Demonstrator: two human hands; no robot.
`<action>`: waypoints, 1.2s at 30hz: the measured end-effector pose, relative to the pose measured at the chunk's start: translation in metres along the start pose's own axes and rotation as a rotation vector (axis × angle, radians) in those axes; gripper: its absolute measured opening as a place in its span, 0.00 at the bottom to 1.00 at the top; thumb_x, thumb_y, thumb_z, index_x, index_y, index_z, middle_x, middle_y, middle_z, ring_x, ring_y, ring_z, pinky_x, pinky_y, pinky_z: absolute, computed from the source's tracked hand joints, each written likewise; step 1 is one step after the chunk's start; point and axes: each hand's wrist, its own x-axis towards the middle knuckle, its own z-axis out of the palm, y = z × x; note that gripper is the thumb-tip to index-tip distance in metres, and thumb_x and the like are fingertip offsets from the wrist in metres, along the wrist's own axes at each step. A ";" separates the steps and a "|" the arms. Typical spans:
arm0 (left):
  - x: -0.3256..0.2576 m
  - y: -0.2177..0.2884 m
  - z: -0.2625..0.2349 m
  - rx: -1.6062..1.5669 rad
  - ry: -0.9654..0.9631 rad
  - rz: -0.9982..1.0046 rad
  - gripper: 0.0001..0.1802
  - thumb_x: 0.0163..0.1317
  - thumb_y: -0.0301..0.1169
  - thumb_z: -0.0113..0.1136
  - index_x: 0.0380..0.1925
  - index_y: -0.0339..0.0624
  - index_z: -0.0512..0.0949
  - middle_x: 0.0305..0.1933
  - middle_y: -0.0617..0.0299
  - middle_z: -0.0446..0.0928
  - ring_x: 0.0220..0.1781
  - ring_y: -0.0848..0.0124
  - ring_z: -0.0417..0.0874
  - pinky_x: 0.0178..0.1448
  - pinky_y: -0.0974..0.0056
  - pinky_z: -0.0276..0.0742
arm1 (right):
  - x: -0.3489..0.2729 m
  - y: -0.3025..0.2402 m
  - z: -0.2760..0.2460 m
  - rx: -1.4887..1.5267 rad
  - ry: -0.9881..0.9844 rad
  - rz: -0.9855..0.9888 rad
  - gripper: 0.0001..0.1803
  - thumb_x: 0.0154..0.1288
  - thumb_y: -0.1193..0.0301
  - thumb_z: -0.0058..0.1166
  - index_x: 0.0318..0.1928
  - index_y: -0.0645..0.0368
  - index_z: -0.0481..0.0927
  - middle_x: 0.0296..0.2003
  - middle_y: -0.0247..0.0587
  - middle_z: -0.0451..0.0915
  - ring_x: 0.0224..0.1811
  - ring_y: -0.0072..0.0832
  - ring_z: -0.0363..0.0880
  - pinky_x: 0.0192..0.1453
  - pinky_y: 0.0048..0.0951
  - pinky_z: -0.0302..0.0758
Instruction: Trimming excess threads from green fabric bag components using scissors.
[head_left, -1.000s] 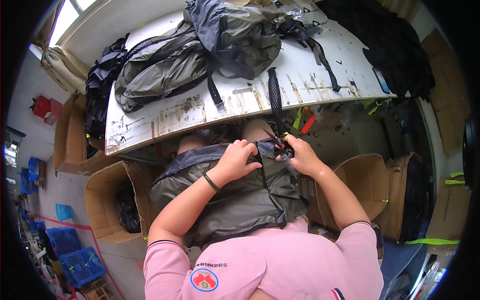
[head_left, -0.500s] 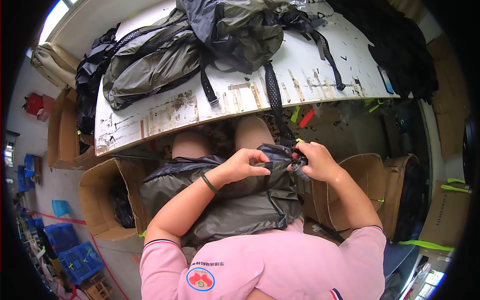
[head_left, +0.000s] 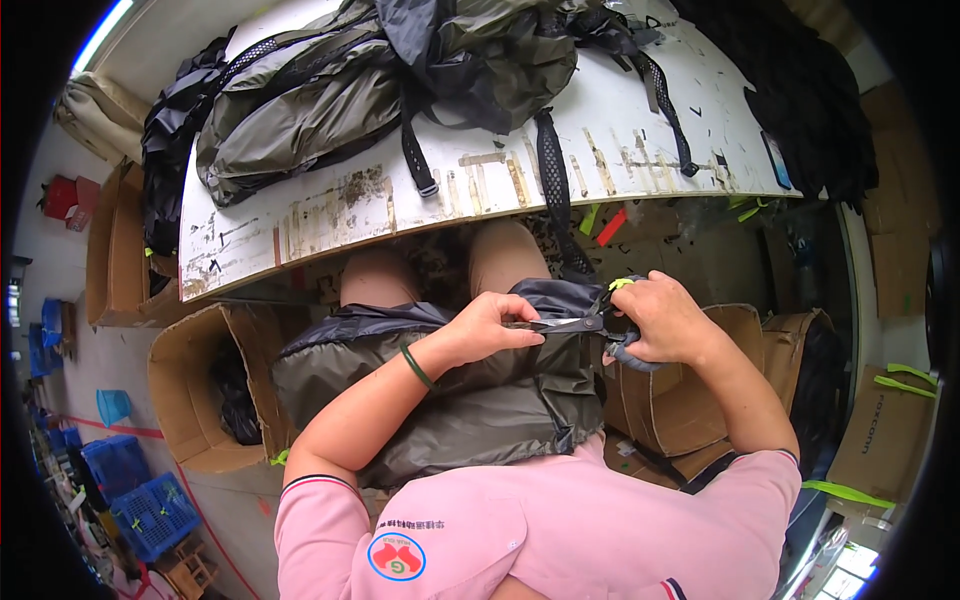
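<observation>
An olive-grey and black thin fabric bag (head_left: 470, 425) lies crumpled across my lap. My left hand (head_left: 485, 330) pinches the upper black edge of it, thumb and forefinger close together. In my right hand (head_left: 665, 318) is a pair of scissors (head_left: 578, 326) with grey-wrapped handles, my fingers through the loops. The blades point left over the fabric, their tips close to my left fingertips. Whether the blades have any fabric between them I cannot tell. A bit of bright yellow-green shows by the right fingers.
A white worktable (head_left: 330, 230) with worn, stained edges stands ahead, bearing olive-grey bags (head_left: 300, 130) with mesh straps. A black strap (head_left: 553, 180) hangs over its edge. Black fabric (head_left: 815, 110) is piled at right. Cardboard boxes (head_left: 185, 400) stand on both sides; blue crates (head_left: 155, 515) are at far left.
My right hand has shifted right, and the scissors' blades now show stretched toward my left hand. The left hand stays at the fabric edge. The whole view has shifted slightly.
</observation>
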 end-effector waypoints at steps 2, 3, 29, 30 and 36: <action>-0.001 0.000 0.000 -0.012 -0.001 -0.003 0.08 0.58 0.23 0.71 0.36 0.37 0.82 0.35 0.72 0.80 0.37 0.84 0.75 0.44 0.75 0.73 | 0.002 -0.002 0.001 0.015 -0.023 0.012 0.31 0.42 0.45 0.73 0.27 0.56 0.71 0.27 0.41 0.78 0.35 0.41 0.79 0.41 0.39 0.67; -0.001 0.000 0.000 -0.005 0.002 -0.001 0.07 0.58 0.23 0.71 0.36 0.36 0.82 0.35 0.72 0.80 0.37 0.84 0.75 0.44 0.75 0.73 | 0.003 -0.002 0.001 0.015 -0.024 0.012 0.31 0.42 0.45 0.73 0.27 0.56 0.71 0.27 0.41 0.78 0.35 0.41 0.79 0.41 0.39 0.67; -0.003 -0.002 -0.002 -0.044 0.049 0.120 0.12 0.72 0.32 0.56 0.40 0.34 0.84 0.35 0.71 0.81 0.39 0.83 0.75 0.47 0.74 0.72 | 0.013 -0.016 0.004 0.157 0.050 0.066 0.31 0.39 0.45 0.75 0.28 0.56 0.75 0.24 0.40 0.78 0.28 0.45 0.78 0.34 0.37 0.71; -0.003 -0.002 -0.002 -0.047 0.050 0.121 0.12 0.72 0.32 0.56 0.40 0.34 0.84 0.35 0.71 0.81 0.39 0.83 0.75 0.47 0.74 0.72 | 0.008 -0.013 -0.001 0.156 0.048 0.065 0.31 0.39 0.45 0.75 0.28 0.56 0.75 0.24 0.40 0.78 0.28 0.45 0.78 0.34 0.37 0.71; -0.004 0.001 -0.003 -0.041 0.056 0.100 0.14 0.72 0.34 0.57 0.40 0.34 0.85 0.37 0.70 0.82 0.39 0.83 0.75 0.49 0.74 0.72 | -0.003 -0.006 -0.019 0.019 -0.107 0.086 0.31 0.41 0.44 0.73 0.26 0.57 0.74 0.23 0.42 0.78 0.30 0.47 0.80 0.37 0.41 0.73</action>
